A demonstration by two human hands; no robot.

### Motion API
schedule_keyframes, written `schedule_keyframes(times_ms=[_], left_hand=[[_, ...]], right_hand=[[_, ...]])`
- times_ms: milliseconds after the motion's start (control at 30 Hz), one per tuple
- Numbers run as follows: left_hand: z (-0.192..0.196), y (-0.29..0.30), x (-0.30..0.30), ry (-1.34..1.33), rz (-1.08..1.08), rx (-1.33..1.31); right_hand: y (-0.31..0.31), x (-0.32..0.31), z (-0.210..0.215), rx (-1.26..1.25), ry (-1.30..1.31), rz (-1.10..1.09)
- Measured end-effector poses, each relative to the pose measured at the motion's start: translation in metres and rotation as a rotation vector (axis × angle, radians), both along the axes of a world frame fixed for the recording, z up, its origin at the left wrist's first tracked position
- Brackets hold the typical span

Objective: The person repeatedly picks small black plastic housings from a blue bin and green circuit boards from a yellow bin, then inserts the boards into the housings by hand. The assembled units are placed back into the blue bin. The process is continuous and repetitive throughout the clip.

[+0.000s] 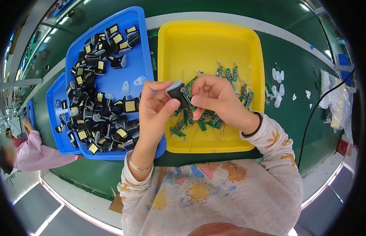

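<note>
Between the thumb and fingers of my left hand [153,110] is a small black plastic housing [178,97] with a pale grey end, tilted over the yellow tray [206,43]. My right hand [216,98] has its fingers pinched at the housing's right side, on a small green circuit board [187,94]. The board touches or sits partly against the housing; my fingertips hide how far in it is. Beneath my hands, several green circuit boards [215,122] with thin wires lie loose in the yellow tray.
A blue tray [149,51] at left holds many black housings [100,67] with cream pads, plus loose pale grey pieces [126,87]. More white pieces [277,76] lie on the green table at right, near a black cable [308,116] and plastic bags [336,98]. A co-worker [35,151] sits far left.
</note>
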State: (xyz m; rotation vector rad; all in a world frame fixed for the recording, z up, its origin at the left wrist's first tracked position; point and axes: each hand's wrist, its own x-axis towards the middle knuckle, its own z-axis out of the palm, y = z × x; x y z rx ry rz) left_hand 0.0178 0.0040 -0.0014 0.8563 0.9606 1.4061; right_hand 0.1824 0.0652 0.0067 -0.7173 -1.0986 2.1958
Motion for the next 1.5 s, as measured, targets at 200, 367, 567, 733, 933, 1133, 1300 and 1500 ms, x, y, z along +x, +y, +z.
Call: schedule_keyframes(times_ms=[200, 367, 567, 733, 933, 1133, 1300, 1500], left_hand=[[0.000, 0.001, 0.003, 0.130, 0.007, 0.036], [-0.002, 0.001, 0.000, 0.322, 0.025, 0.069], [-0.004, 0.003, 0.003, 0.402, 0.008, 0.134], [0.002, 0.005, 0.009, 0.224, -0.047, 0.163], [0.000, 0.004, 0.005, 0.278, -0.041, 0.183], [0.003, 0.001, 0.002, 0.248, -0.020, 0.103], [0.009, 0.007, -0.009, 0.612, 0.028, 0.103], [-0.005, 0.032, -0.056, 1.834, 0.410, 0.151]], right_hand=[[0.001, 0.001, -0.001, 0.047, -0.028, -0.011], [0.005, 0.002, 0.002, 0.086, -0.092, 0.038], [0.004, 0.002, 0.001, 0.144, -0.123, 0.063], [-0.005, -0.002, 0.000, 0.928, -0.386, -0.183], [-0.007, -0.003, 0.000, 1.080, -0.415, -0.223], [-0.006, 0.000, 0.004, 0.905, -0.403, -0.144], [0.010, 0.000, 0.013, 0.911, -0.496, -0.033], [0.149, -0.002, -0.012, 1.654, -0.871, -0.373]])
